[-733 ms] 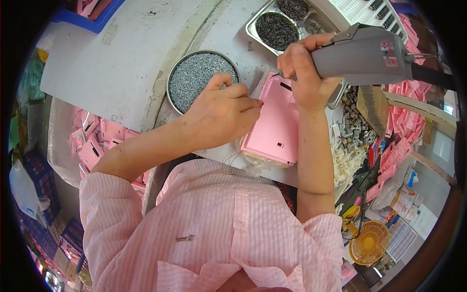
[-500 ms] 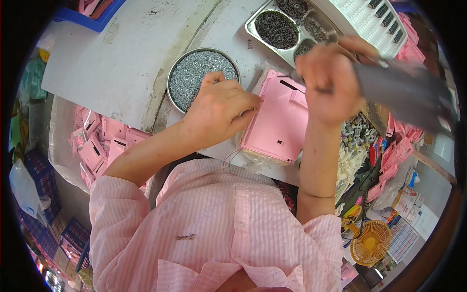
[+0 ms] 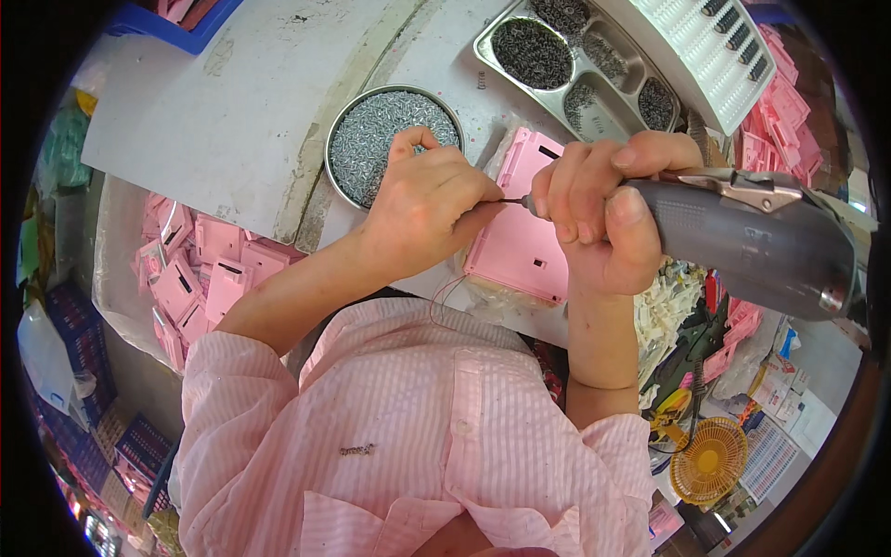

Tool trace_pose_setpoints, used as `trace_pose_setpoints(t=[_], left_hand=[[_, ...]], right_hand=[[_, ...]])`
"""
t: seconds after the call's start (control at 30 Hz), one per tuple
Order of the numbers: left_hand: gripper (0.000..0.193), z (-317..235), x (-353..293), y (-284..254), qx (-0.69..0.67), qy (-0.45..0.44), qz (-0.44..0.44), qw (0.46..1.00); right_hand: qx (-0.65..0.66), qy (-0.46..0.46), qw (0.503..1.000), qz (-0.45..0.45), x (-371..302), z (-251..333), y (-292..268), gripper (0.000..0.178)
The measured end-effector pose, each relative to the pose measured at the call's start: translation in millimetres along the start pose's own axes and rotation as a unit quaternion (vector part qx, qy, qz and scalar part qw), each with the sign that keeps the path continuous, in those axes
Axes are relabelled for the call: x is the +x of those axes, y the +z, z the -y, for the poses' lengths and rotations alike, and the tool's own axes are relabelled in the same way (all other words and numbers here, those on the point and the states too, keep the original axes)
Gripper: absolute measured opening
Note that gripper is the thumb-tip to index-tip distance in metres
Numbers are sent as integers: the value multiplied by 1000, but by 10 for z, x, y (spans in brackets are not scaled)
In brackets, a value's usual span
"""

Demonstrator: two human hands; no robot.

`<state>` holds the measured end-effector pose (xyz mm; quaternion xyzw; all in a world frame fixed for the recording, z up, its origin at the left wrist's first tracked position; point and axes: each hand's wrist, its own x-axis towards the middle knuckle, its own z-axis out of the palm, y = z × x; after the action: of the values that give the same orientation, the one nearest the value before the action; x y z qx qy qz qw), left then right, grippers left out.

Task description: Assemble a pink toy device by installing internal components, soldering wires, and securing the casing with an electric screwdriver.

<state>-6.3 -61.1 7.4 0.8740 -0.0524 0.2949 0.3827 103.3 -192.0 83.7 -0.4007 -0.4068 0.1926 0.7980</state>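
My right hand [image 3: 603, 209] is wrapped round a grey electric screwdriver [image 3: 756, 246], held nearly level with its thin bit pointing left. My left hand [image 3: 422, 209] is closed in a pinch at the tip of that bit. Whatever lies between its thumb and forefinger is hidden. Under both hands sits a pink plastic casing [image 3: 520, 249] with small dark slots, on a plastic-wrapped pad. Just beyond my left hand stands a round metal dish [image 3: 328, 160] full of small silver screws.
A steel compartment tray [image 3: 608, 123] with dark screws and springs stands at the far right, beside a white ribbed tray [image 3: 682, 60]. Pink parts [image 3: 218, 243] fill a bin on the left. White scraps [image 3: 664, 316] and an orange basket [image 3: 710, 459] lie to the right.
The screwdriver has come down and left, from blurred motion to its bit meeting my left fingertips. My left hand has stayed almost in place, pinched over the casing's edge.
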Motion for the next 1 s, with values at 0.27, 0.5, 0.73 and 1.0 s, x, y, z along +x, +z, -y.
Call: trace_pose_setpoints(t=[0.27, 0.5, 0.73, 1.0], left_hand=[[17, 285, -71, -348, 224, -114, 132, 959], [14, 373, -51, -287, 239, -99, 76, 963], [13, 4, -20, -275, -45, -127, 56, 989], [19, -339, -177, -38, -162, -62, -27, 985]], right_hand=[[-280, 36, 959, 15, -105, -307, -200, 15], [-254, 40, 966, 15, -85, -359, -225, 17], [15, 4, 1000, 5, 53, 124, 10, 30], [3, 31, 999, 40, -199, 366, 81, 28]])
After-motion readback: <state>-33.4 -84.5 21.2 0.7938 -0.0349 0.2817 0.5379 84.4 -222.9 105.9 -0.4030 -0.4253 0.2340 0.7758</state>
